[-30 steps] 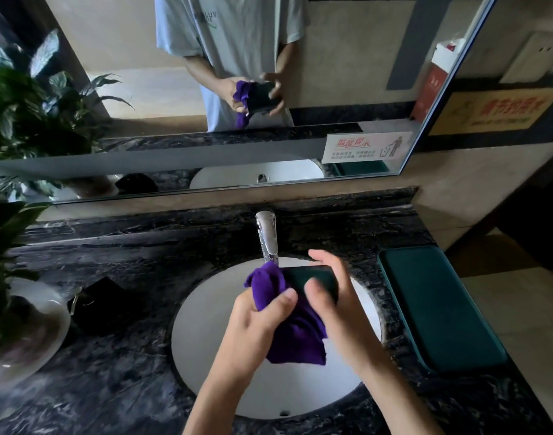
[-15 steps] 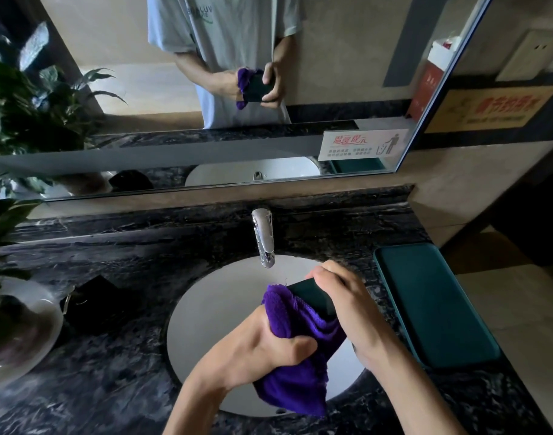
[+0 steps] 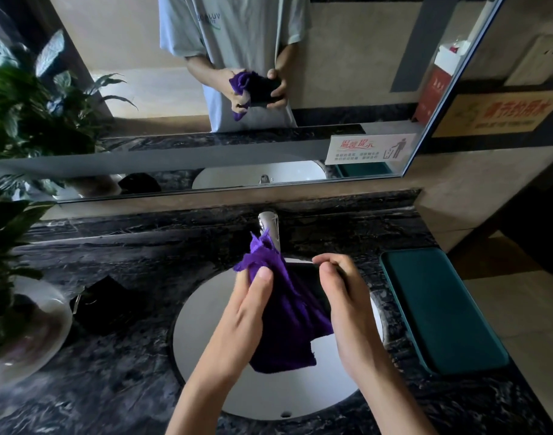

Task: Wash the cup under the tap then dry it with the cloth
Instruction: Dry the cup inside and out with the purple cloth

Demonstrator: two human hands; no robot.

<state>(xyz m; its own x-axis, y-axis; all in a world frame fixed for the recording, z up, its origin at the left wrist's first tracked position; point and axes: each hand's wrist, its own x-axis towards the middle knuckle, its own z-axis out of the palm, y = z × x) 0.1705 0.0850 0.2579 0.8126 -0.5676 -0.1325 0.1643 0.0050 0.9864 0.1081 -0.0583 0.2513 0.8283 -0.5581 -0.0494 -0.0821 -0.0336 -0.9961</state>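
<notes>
1. Head view looks down on a white oval sink (image 3: 206,328) set in a dark marbled counter (image 3: 127,387); both hands are held over the basin.
2. A dark cup (image 3: 306,281) sits above the sink's middle, just in front of the chrome tap (image 3: 270,229), mostly covered by a purple cloth (image 3: 287,324).
3. The right hand (image 3: 347,312) wraps the cup from its right side, fingers curled over the top rim and thumb pressed on the near side.
4. The left hand (image 3: 243,312) pinches the cloth against the cup, thumb pressed flat on the fabric and fingers closed behind it.
5. One cloth corner sticks up in front of the tap; the rest hangs below the hands over the basin.
6. Right of the sink lies a dark green pad (image 3: 441,309) on the counter.
7. Left of the sink is a black object (image 3: 102,306), and farther left a potted plant (image 3: 14,277) in a white pot.
8. Behind the tap, a mirror (image 3: 143,89) reflects the person's hands with cup and cloth.
</notes>
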